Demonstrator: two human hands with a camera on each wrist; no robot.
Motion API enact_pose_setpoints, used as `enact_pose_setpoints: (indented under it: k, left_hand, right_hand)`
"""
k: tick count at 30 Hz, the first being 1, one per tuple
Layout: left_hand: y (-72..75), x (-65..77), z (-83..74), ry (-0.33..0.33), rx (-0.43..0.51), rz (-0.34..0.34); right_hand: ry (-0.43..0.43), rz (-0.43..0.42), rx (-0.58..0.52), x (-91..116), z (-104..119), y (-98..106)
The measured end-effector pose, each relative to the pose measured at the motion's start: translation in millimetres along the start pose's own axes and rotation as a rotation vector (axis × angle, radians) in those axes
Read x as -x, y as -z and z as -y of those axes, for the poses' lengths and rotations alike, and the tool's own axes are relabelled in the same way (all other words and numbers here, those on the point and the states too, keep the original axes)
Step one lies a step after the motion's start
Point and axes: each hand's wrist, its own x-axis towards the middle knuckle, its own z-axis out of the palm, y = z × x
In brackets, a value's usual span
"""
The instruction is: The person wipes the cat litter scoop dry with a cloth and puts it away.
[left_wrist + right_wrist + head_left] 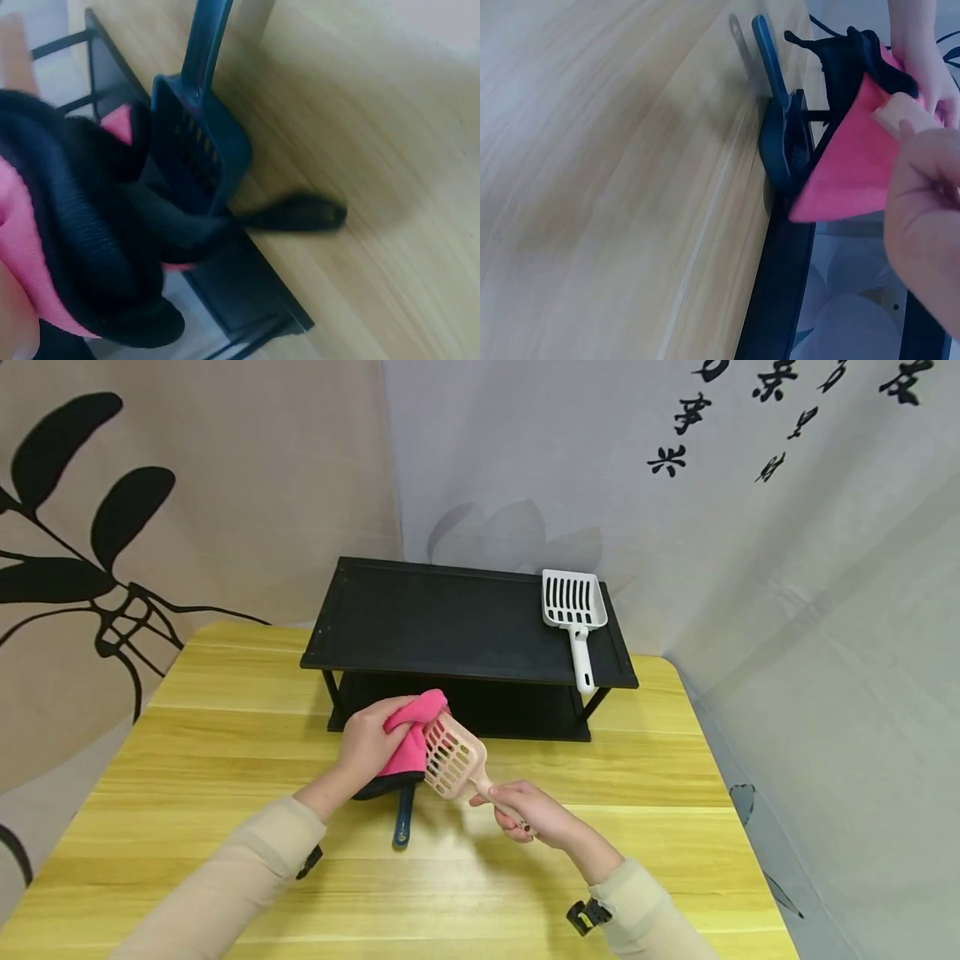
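Observation:
In the head view my left hand (369, 742) grips a pink cloth (408, 750) with a black border against the far-left edge of a pale pink slotted litter scoop (477, 768). My right hand (531, 812) holds that scoop by its handle, head tilted up toward the cloth. Beneath the cloth, a dark blue slotted scoop (232, 146) lies at the front of the rack; only its handle shows in the head view. The cloth's black edging and a loose black loop (300, 213) fill much of the left wrist view. The pink scoop's head is mostly hidden in the right wrist view.
A black two-tier rack (442, 618) stands toward the back of the wooden table (225, 827). On its top shelf, at the right, lies a white slotted scoop (581, 652), its handle overhanging the front edge. Printed curtains hang behind the table.

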Motion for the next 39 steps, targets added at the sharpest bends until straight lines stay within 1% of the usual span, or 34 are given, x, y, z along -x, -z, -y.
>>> enact_pose_setpoints:
  k: [2,5,10,11,13,15,17,20,22,24,25,26,28,30,35,39]
  left_hand:
    - [3.7,-0.7,2.9,0.011,0.014,0.008]
    - [8.6,-2.0,5.4,0.005,0.028,0.017]
    - [15.8,-3.5,7.0,0.023,0.040,0.033]
    - [16.8,-3.9,6.9,0.029,0.041,0.043]
    - [18.2,-5.3,5.9,0.041,0.051,0.078]
    - [18.8,-7.0,3.8,0.040,0.056,0.131]
    - [18.4,-8.8,0.4,0.024,0.058,0.202]
    - [16.7,-11.4,-6.8,-0.026,0.066,0.347]
    - [15.2,-12.8,-11.8,-0.056,0.081,0.460]
    - [14.1,-13.8,-15.9,-0.078,0.093,0.564]
    - [13.5,-14.3,-16.8,-0.084,0.096,0.605]
    - [13.5,-14.5,-18.0,-0.087,0.099,0.638]
    - [14.3,-14.7,-18.9,-0.086,0.099,0.671]
    - [16.2,-14.9,-18.6,-0.080,0.104,0.679]
    - [23.0,-16.7,-18.0,-0.075,0.127,0.674]
    - [28.5,-19.1,-17.1,-0.078,0.132,0.649]
  right_hand:
    - [-0.012,-0.045,0.061,0.5,-0.5,2.9]
    - [-0.018,-0.112,0.138,2.0,-2.4,8.7]
    - [0.000,-0.164,0.209,6.3,-5.0,17.5]
    - [0.004,-0.180,0.238,7.2,-5.0,18.4]
    - [0.014,-0.218,0.337,9.0,-3.6,19.2]
    - [0.039,-0.253,0.475,10.1,-1.3,18.7]
    - [0.079,-0.274,0.641,10.5,2.2,16.9]
    - [0.149,-0.272,0.841,9.4,7.5,13.6]
    - [0.181,-0.264,0.922,8.2,10.6,11.4]
    - [0.191,-0.255,0.949,7.5,13.1,9.8]
    - [0.193,-0.251,0.954,7.5,14.2,9.5]
    - [0.194,-0.247,0.954,7.5,15.1,9.5]
    - [0.195,-0.240,0.943,8.2,16.7,10.5]
    - [0.205,-0.242,0.926,9.2,17.7,13.1]
    - [0.221,-0.284,0.878,14.0,22.6,20.9]
    - [0.217,-0.314,0.854,17.8,27.1,26.1]
